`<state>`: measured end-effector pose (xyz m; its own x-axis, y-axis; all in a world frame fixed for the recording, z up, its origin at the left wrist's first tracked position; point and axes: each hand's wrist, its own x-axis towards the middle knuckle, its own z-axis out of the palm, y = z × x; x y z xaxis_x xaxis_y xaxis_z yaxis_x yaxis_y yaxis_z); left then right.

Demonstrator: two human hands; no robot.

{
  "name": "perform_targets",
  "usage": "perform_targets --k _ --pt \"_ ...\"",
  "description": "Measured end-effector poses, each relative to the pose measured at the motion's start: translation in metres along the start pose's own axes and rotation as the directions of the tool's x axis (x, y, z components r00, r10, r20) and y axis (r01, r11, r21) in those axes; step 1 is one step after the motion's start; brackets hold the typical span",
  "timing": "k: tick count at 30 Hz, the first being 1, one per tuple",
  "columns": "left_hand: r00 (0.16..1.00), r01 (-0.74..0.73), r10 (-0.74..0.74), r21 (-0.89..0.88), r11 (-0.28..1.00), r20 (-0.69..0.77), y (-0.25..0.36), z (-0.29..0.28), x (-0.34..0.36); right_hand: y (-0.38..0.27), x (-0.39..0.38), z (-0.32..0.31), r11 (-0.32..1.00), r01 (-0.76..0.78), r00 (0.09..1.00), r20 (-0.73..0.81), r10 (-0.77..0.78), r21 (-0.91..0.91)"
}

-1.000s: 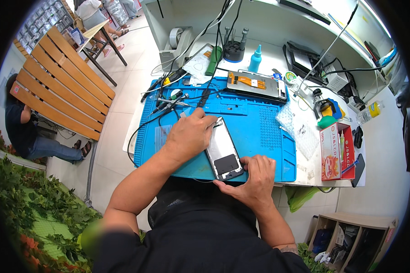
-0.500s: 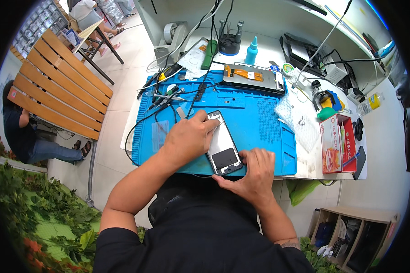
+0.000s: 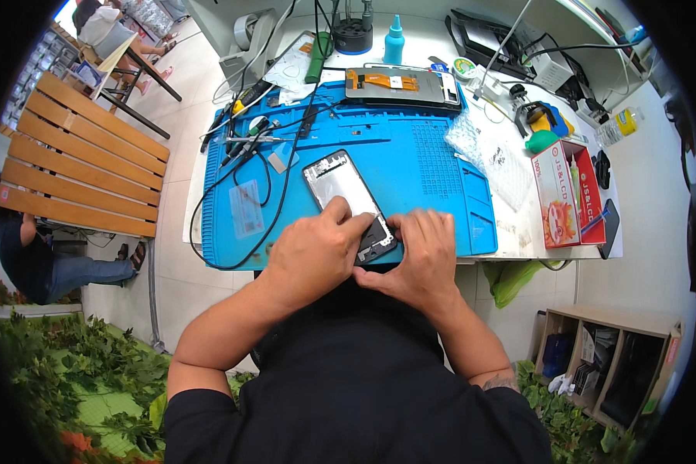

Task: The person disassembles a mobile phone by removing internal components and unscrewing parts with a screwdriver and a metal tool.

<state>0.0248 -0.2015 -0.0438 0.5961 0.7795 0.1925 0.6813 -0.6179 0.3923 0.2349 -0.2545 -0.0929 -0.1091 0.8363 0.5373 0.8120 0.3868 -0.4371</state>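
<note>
An opened phone frame [image 3: 337, 184], silver inside with a black lower section, lies tilted at the front of the blue work mat [image 3: 286, 193]. My left hand [image 3: 315, 251] has its fingers curled onto the frame's lower part, with the thumb and index finger near the black section. My right hand [image 3: 417, 255] grips the lower right edge, thumb at the bottom corner. Black cables [image 3: 271, 216] and a clear plastic piece [image 3: 247, 207] lie to the left of the frame. Behind it rests a screen part with an orange flex cable [image 3: 394, 85].
A red-and-white box [image 3: 553, 201], bubble wrap [image 3: 475, 151], a blue bottle [image 3: 393, 42] and assorted tools [image 3: 251, 131] surround the mat. A slatted wooden chair [image 3: 85, 158] stands left, with a seated person [image 3: 69, 271] behind it. More people [image 3: 104, 23] are at the upper left.
My left hand has moved down from the frame's upper end to its lower part, uncovering the top. My right hand still grips the lower edge. The view has shifted, so the bench appears higher.
</note>
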Motion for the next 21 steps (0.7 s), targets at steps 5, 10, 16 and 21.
perform_targets --k 5,10,16,21 --pt "0.994 -0.087 0.089 -0.034 0.996 0.06 0.013 0.002 -0.013 0.0 -0.002 0.0 1.0 -0.011 1.0 0.004 0.011 0.0" --pt "0.974 -0.168 0.179 -0.089 0.982 0.137 0.004 -0.005 -0.005 0.001 -0.002 0.0 1.0 -0.01 1.0 0.002 0.01 0.005" --pt "0.868 -0.374 0.401 -0.146 0.916 0.291 -0.023 -0.025 0.029 -0.001 0.001 -0.001 1.0 -0.003 1.0 -0.008 0.003 0.009" --pt "0.783 -0.456 0.516 -0.243 0.856 0.348 -0.039 -0.033 0.052 -0.002 0.002 -0.003 1.0 -0.003 1.0 0.003 0.003 0.001"
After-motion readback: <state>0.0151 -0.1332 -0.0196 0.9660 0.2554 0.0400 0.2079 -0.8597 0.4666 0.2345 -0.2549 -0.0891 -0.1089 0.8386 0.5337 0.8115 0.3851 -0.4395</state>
